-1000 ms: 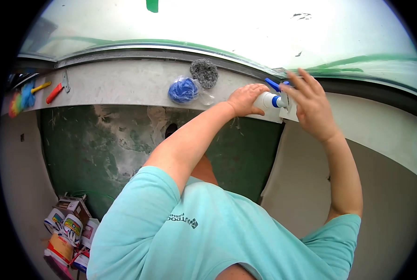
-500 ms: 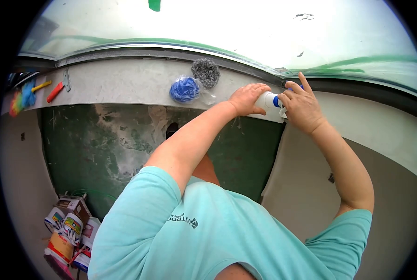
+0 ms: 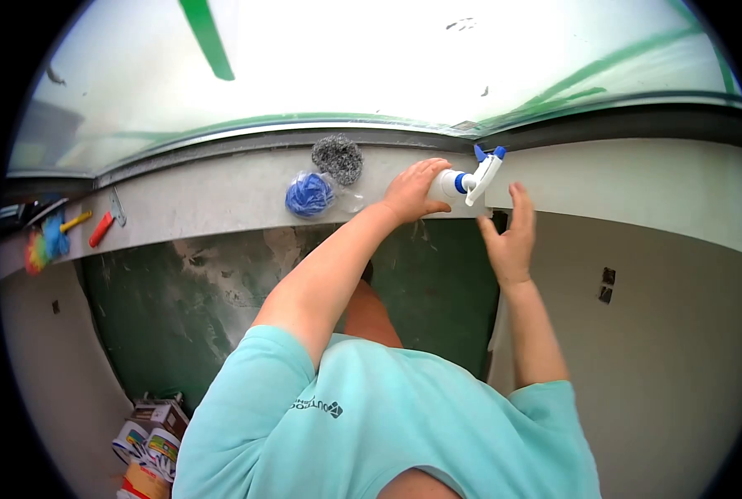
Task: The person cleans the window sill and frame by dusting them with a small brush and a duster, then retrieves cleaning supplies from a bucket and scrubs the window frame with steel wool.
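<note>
My left hand [image 3: 414, 190] is wrapped round the white body of a spray bottle [image 3: 446, 185] near the corner of the window ledge. The bottle's white head with blue nozzle and trigger points up and to the right. My right hand [image 3: 510, 241] is off the bottle, just below and right of the head, its thumb and fingers apart and nothing in them. Left of my left hand, a blue scrubbing ball in clear plastic [image 3: 310, 195] lies on the ledge, with a grey wire scourer [image 3: 337, 159] right behind it.
The grey window ledge [image 3: 229, 183] runs along the window [image 3: 321, 66]. At its left lie a red-handled scraper [image 3: 103, 226] and a colourful duster [image 3: 46, 241] with a yellow handle. Tubs and boxes [image 3: 150, 445] stand on the floor at lower left.
My right hand has let go of the spray bottle's head and moved down toward me, opening its fingers. My left hand still holds the bottle. The view has shifted slightly.
</note>
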The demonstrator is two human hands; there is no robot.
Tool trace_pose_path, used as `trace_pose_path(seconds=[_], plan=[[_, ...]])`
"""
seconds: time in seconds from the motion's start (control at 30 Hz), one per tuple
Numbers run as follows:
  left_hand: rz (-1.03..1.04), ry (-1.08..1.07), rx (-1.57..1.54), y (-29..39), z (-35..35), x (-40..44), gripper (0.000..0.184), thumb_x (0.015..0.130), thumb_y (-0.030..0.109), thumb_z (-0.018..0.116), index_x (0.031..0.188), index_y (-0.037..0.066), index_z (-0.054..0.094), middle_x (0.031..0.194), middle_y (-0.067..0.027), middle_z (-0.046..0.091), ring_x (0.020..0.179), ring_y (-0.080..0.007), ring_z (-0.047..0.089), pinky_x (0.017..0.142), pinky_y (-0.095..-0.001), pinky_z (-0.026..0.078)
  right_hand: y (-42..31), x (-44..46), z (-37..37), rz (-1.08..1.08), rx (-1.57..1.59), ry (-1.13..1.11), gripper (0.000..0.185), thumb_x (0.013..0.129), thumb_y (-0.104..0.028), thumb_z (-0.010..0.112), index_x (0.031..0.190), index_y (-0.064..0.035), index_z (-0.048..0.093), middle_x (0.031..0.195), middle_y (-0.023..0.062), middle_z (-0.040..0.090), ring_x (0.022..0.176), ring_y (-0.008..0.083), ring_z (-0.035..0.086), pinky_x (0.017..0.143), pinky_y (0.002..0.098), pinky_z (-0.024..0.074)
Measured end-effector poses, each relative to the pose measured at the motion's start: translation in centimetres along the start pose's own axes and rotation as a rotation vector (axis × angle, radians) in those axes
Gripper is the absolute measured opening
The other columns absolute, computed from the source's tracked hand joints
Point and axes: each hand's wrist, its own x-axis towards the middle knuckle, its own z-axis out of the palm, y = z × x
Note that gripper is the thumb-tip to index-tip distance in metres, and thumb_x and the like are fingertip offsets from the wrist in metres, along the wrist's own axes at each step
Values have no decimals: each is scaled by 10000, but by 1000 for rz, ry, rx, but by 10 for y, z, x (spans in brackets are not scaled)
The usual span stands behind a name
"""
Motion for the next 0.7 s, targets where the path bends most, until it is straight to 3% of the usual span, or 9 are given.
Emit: trace_pose_path(seconds=[0.03, 0.1, 0.2, 0.3, 0.4, 0.5, 0.57, 0.63, 0.7], plan=[[12, -16, 14, 0, 0, 1, 697, 626, 312, 765, 1215, 134, 437, 1263, -81, 462, 1182, -279, 425, 977, -387, 367, 8, -12, 18, 147, 100, 9, 824, 615, -150, 779, 1302, -8, 348, 1344, 210, 354, 1256, 359, 331, 1023, 424, 311], [21, -11, 11, 0, 1, 2, 683, 643, 276, 752, 1221, 109, 428, 1260, -100, 460, 1173, -298, 430, 980, -379, 363, 7, -10, 42, 108, 161, -34, 934, 606, -183, 797, 1347, -6, 256, 1386, 213, 287, 1287, 351, 294, 1050, 408, 285], [55, 11, 49, -6, 9, 3, 671, 656, 231, 736, 1232, 97, 420, 1257, -113, 461, 1175, -305, 429, 984, -375, 362, 0, 19, 69, 77, 293, 118, 966, 599, -191, 802, 1358, -8, 232, 1378, 213, 292, 1275, 342, 313, 1041, 399, 295], [50, 1, 52, -4, 12, 4, 671, 648, 216, 739, 1218, 63, 419, 1251, -123, 464, 1165, -305, 436, 969, -383, 373, -3, 38, 91, 140, 589, 323, 889, 604, -184, 789, 1326, -6, 302, 1303, 215, 389, 1188, 345, 419, 988, 391, 357], [81, 9, 121, 5, 14, 4, 673, 647, 166, 729, 1224, 46, 404, 1239, -131, 465, 1135, -316, 457, 960, -383, 381, -4, 46, 100, 159, 479, 439, 529, 711, -97, 662, 1181, 35, 461, 1122, 176, 549, 1048, 298, 538, 918, 364, 423], [145, -4, 139, 8, 21, 0, 680, 643, 152, 724, 1231, 52, 397, 1240, -135, 459, 1118, -327, 466, 945, -385, 395, 3, 39, 97, 63, 557, 530, 482, 701, -74, 564, 1165, 29, 482, 1092, 206, 547, 969, 338, 556, 849, 381, 449], [166, -49, 125, 16, 27, -6, 688, 639, 147, 723, 1236, 59, 393, 1241, -139, 455, 1112, -332, 469, 936, -387, 403, -1, 25, 81, 87, 590, 577, 454, 699, -65, 534, 1145, 20, 507, 1074, 198, 563, 953, 338, 567, 839, 369, 456], [112, -123, 82, 27, 37, -18, 722, 623, 161, 740, 1246, 72, 387, 1242, -157, 447, 1109, -339, 470, 918, -392, 418, 0, 9, 61, 196, 635, 470, 437, 691, -56, 534, 1122, 20, 531, 1053, 185, 580, 942, 317, 582, 831, 346, 460], [88, -150, 81, 36, 46, -31, 813, 604, 224, 776, 1281, 85, 349, 1251, -169, 440, 1125, -340, 463, 917, -399, 419, 6, 2, 57, 235, 656, 553, 387, 677, -39, 524, 1059, 11, 564, 965, 161, 604, 878, 280, 597, 783, 331, 469]])
